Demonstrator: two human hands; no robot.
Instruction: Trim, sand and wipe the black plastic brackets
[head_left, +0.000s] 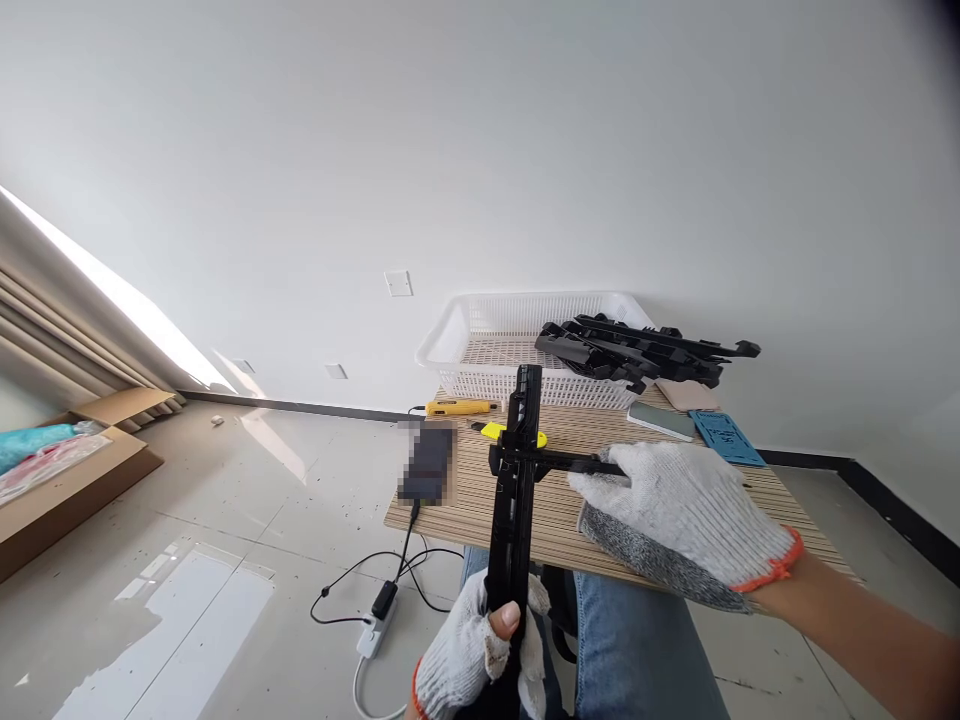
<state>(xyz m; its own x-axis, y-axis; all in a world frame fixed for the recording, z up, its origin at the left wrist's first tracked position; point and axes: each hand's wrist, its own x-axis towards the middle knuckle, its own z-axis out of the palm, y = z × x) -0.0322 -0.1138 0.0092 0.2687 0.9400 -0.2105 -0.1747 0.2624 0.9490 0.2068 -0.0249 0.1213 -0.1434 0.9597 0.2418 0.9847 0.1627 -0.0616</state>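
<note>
A long black plastic part (pixel 512 520) stands nearly upright over the table's front edge. My left hand (pixel 480 640), in a white knit glove with the thumb tip bare, is wrapped round its lower end. My right hand (pixel 675 510), gloved in white with an orange cuff, pinches the right end of a thin black bar (pixel 570 461) that meets the long part at a right angle. A grey cloth (pixel 652 560) lies under my right hand at the table edge. Behind the long part is a yellow cutter (pixel 493 431), partly hidden.
A white plastic basket (pixel 450 345) holds a pile of black plastic parts (pixel 637 350). A yellow pen-like tool (pixel 459 408), phone (pixel 660 420), blue card (pixel 726 438) and blurred dark object (pixel 429 462) lie on the striped table (pixel 465 510). Cables reach a power strip (pixel 375 628).
</note>
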